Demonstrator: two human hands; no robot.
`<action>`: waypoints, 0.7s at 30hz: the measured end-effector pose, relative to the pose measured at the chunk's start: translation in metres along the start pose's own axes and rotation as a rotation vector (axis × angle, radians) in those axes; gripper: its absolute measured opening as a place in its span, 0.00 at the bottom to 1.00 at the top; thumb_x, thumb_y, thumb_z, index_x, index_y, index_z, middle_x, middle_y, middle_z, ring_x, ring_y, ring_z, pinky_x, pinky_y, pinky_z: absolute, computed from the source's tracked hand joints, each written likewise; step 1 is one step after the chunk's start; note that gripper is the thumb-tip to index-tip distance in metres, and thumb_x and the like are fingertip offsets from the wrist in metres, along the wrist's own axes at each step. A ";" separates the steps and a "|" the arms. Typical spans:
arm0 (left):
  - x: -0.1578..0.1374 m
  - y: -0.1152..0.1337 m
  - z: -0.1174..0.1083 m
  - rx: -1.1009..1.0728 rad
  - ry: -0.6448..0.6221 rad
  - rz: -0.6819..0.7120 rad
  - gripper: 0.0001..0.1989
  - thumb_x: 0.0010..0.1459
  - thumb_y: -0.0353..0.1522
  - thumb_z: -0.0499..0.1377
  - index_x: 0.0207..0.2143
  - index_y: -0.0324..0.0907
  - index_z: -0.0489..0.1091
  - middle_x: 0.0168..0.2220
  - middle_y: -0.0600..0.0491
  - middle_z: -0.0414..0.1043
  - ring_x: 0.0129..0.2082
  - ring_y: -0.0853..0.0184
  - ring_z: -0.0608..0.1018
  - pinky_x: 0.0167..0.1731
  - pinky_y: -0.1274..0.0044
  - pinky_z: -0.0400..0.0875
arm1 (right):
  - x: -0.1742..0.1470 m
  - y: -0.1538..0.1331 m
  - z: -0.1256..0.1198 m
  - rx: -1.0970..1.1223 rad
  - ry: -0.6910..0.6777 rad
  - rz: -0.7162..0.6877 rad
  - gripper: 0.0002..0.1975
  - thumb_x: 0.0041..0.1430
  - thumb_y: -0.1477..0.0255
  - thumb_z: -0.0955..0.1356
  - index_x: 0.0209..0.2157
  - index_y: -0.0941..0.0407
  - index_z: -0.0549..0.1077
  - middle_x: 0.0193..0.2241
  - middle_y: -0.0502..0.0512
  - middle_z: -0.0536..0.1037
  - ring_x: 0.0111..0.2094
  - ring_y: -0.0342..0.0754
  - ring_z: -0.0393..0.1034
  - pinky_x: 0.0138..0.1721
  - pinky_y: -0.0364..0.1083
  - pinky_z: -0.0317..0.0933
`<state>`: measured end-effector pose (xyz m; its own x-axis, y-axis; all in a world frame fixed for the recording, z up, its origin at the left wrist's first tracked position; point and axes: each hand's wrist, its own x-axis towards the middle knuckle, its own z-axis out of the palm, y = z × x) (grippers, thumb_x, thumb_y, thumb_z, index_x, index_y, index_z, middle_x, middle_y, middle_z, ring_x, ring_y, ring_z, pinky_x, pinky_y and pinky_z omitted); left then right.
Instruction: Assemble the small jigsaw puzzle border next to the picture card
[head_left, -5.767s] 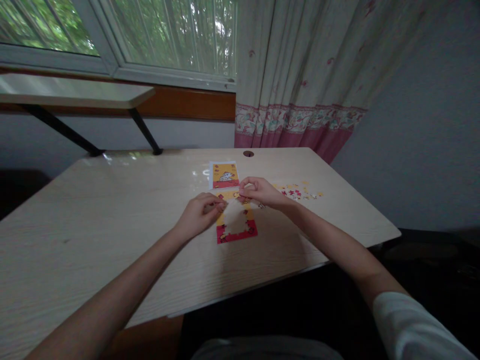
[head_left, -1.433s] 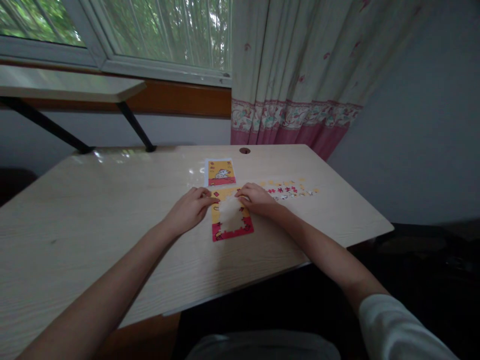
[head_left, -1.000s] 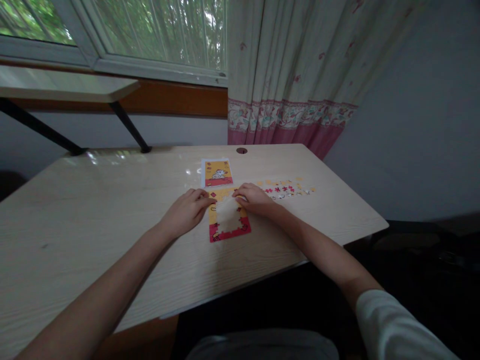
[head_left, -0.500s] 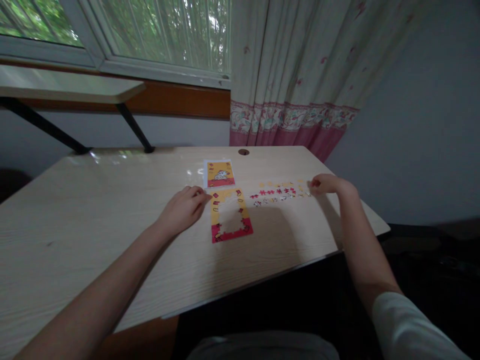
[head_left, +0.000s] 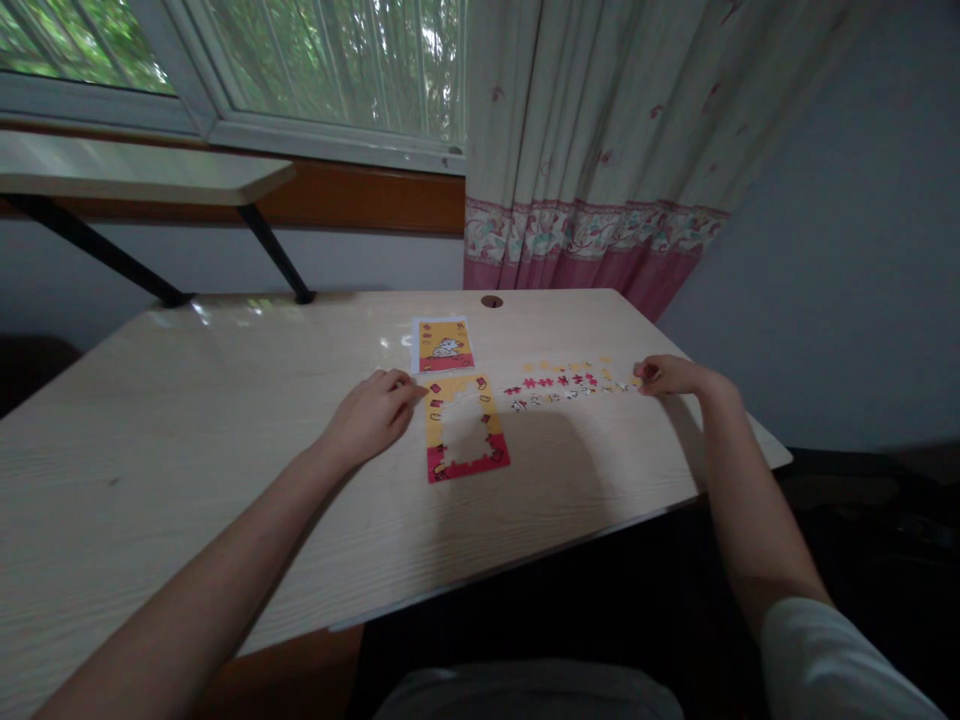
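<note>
A jigsaw puzzle frame (head_left: 469, 466), yellow above and red below with an open middle, lies flat on the desk. My left hand (head_left: 379, 412) is closed at its upper left edge, fingertips pressed on the border. To the right, loose puzzle pieces (head_left: 559, 381) lie in rows: yellow at the back, red in the middle, whitish in front. At the right end of these rows my right hand (head_left: 670, 375) pinches what looks like a small yellowish puzzle piece (head_left: 637, 371), partly covered by the fingers. Just behind the frame lies a picture card (head_left: 444, 346) showing a white animal.
The pale wooden desk (head_left: 300, 360) has a round cable hole (head_left: 492, 301) near its back edge. A raised shelf (head_left: 142, 170) on black legs stands at the back left. Behind the desk hang a curtain (head_left: 585, 150) and a window (head_left: 337, 70).
My right hand has moved slightly right, away from the rows, with a yellowish piece at its fingertips. My left hand stays at the frame's edge. The whole view has shifted a little.
</note>
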<state>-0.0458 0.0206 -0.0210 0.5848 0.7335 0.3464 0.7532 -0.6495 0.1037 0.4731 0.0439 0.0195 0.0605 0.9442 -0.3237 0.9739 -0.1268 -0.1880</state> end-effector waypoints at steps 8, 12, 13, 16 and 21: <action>0.000 0.001 -0.002 0.004 0.006 0.011 0.16 0.60 0.29 0.48 0.43 0.38 0.74 0.41 0.42 0.71 0.40 0.56 0.71 0.41 0.64 0.70 | -0.006 0.007 -0.006 -0.047 0.071 0.023 0.19 0.42 0.77 0.72 0.41 0.58 0.75 0.40 0.60 0.77 0.39 0.50 0.73 0.40 0.44 0.65; 0.000 0.001 -0.001 -0.009 0.013 0.010 0.17 0.60 0.29 0.47 0.43 0.38 0.74 0.41 0.42 0.71 0.39 0.56 0.71 0.40 0.63 0.70 | -0.007 0.004 -0.005 -0.044 0.072 0.015 0.15 0.44 0.75 0.71 0.38 0.57 0.76 0.37 0.58 0.78 0.37 0.50 0.73 0.38 0.44 0.65; 0.000 0.001 -0.001 -0.006 0.013 0.011 0.17 0.60 0.29 0.47 0.44 0.38 0.74 0.41 0.42 0.71 0.39 0.56 0.71 0.40 0.63 0.70 | -0.007 0.002 -0.004 -0.018 0.068 -0.006 0.16 0.45 0.74 0.71 0.39 0.57 0.76 0.37 0.58 0.78 0.36 0.49 0.73 0.38 0.44 0.65; 0.000 0.001 -0.001 0.007 0.007 0.014 0.16 0.60 0.29 0.48 0.44 0.39 0.73 0.41 0.42 0.71 0.39 0.56 0.71 0.40 0.64 0.70 | -0.005 -0.006 -0.001 0.068 0.047 -0.072 0.16 0.46 0.72 0.71 0.40 0.58 0.76 0.36 0.57 0.79 0.35 0.47 0.73 0.37 0.43 0.66; 0.000 0.002 -0.002 0.009 -0.009 0.007 0.16 0.60 0.28 0.48 0.45 0.38 0.73 0.42 0.43 0.71 0.41 0.56 0.71 0.42 0.63 0.70 | 0.000 -0.012 0.001 0.033 -0.013 -0.052 0.07 0.45 0.73 0.70 0.30 0.58 0.75 0.27 0.53 0.78 0.29 0.45 0.70 0.32 0.42 0.63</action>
<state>-0.0447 0.0189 -0.0191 0.5931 0.7305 0.3386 0.7514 -0.6532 0.0930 0.4610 0.0453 0.0213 0.0069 0.9458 -0.3246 0.9680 -0.0877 -0.2350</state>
